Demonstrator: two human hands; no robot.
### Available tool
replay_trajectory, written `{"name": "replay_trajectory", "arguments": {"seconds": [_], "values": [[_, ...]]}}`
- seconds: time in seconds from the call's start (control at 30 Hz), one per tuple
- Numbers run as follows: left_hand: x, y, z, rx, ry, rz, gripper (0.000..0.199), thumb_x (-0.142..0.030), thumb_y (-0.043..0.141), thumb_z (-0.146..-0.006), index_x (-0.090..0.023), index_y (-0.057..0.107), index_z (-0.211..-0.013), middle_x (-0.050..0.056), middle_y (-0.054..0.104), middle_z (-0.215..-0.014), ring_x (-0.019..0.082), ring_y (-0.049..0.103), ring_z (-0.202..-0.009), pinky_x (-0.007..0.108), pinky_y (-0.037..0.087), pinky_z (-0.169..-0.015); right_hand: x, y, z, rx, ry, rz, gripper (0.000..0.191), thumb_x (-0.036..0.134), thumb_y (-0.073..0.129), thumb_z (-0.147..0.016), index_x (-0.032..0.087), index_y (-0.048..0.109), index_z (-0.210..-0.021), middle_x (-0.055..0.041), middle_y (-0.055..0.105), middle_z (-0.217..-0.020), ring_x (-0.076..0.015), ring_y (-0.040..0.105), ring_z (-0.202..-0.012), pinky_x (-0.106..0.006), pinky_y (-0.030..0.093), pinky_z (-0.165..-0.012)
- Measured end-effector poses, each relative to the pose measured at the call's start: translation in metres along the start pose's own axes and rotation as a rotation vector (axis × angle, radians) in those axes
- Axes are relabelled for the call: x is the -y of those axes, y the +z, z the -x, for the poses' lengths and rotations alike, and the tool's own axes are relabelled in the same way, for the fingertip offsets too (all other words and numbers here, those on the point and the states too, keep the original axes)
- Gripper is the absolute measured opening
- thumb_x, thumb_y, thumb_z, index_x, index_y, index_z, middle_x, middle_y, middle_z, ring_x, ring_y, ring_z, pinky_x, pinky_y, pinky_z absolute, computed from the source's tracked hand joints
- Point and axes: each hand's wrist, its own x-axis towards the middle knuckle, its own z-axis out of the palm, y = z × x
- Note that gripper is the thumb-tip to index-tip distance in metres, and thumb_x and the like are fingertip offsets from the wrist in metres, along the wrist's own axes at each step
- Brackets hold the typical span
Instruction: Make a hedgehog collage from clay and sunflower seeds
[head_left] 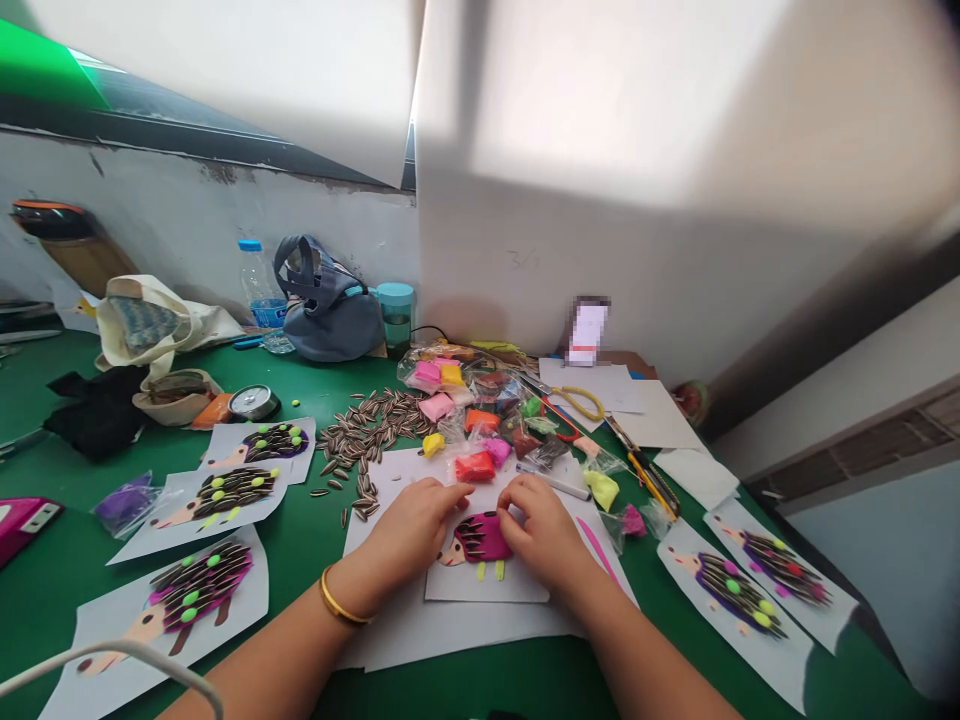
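Observation:
Between my hands, on a small white sheet [480, 590], lies a hedgehog figure [489, 538] with a magenta clay body, a peach face, yellow-green feet and striped sunflower seeds stuck into its left part. My left hand [420, 515] rests at its upper left, fingers stretched out and apart, holding nothing that I can see. At the body's right edge, my right hand [546, 525] has thumb and forefinger pinched together. Whatever is between those fingertips is hidden. Just beyond the hands sits a red clay packet [475, 466]. A pile of sunflower seeds [379, 425] spreads behind my left hand.
Finished-looking hedgehog cards [202, 590] lie at the left, and others [731, 590] at the right. Bagged coloured clay [487, 400], yellow-handled scissors [577, 402] and a cutter knife [645, 470] are behind. A bag [330, 315] and bottle [262, 300] stand by the wall. A pale cable [135, 650] crosses the lower left.

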Motion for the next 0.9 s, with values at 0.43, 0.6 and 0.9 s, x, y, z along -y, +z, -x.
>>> {"name": "replay_trajectory", "arguments": {"seconds": [0.43,0.6,0.9], "values": [[-0.0033,0.0046,-0.0014,0.019,0.090,-0.023,0.032,-0.014,0.044,-0.094,-0.021,0.061,-0.120,0.008,0.072,-0.098,0.021,0.064,-0.092,0.034,0.049,-0.082,0.0044,0.0033,0.0004,0.071,0.042,0.089,0.011,0.010,0.061,-0.082,0.021,0.064,-0.080,-0.0023,0.060,-0.090,-0.0194,0.055,-0.090,-0.034,0.039,-0.083],[-0.0050,0.0040,-0.0029,0.044,0.113,-0.019,0.029,-0.012,0.048,-0.091,-0.022,0.067,-0.110,0.005,0.073,-0.096,0.021,0.064,-0.091,0.033,0.048,-0.082,0.0056,0.0048,0.0008,0.111,0.025,0.161,0.010,0.012,0.061,-0.084,0.021,0.065,-0.082,-0.0025,0.061,-0.092,-0.0204,0.055,-0.092,-0.036,0.036,-0.084],[-0.0064,0.0035,-0.0047,0.061,0.129,-0.002,0.035,-0.004,0.050,-0.083,-0.023,0.068,-0.106,0.002,0.074,-0.097,0.020,0.065,-0.092,0.032,0.046,-0.084,0.0060,0.0062,-0.0011,0.144,-0.016,0.244,0.011,0.010,0.060,-0.084,0.020,0.064,-0.082,-0.0020,0.062,-0.094,-0.0191,0.054,-0.094,-0.036,0.034,-0.085]]}}
